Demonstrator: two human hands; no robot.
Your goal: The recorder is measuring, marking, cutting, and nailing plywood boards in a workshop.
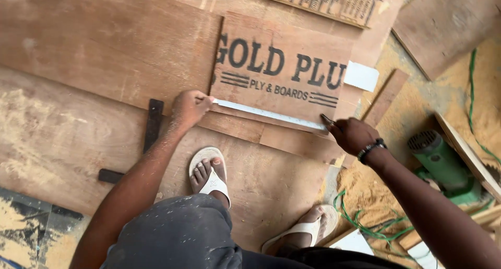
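Rule pinned flat across a plywood panel.
Left hand (189, 107) presses the rule (269, 114) down; right hand (352, 135) pinches a pencil (326, 121) at its end, over the panel (282, 70).

Head camera looks steeply down, close over plywood floor (78, 144).

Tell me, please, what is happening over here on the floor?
A person crouches over plywood sheets laid on the floor. The left hand pins one end of a metal straightedge across a printed plywood piece; the right hand holds a pencil at the other end. A dark square lies beside the left arm, a green power tool in sawdust at right.
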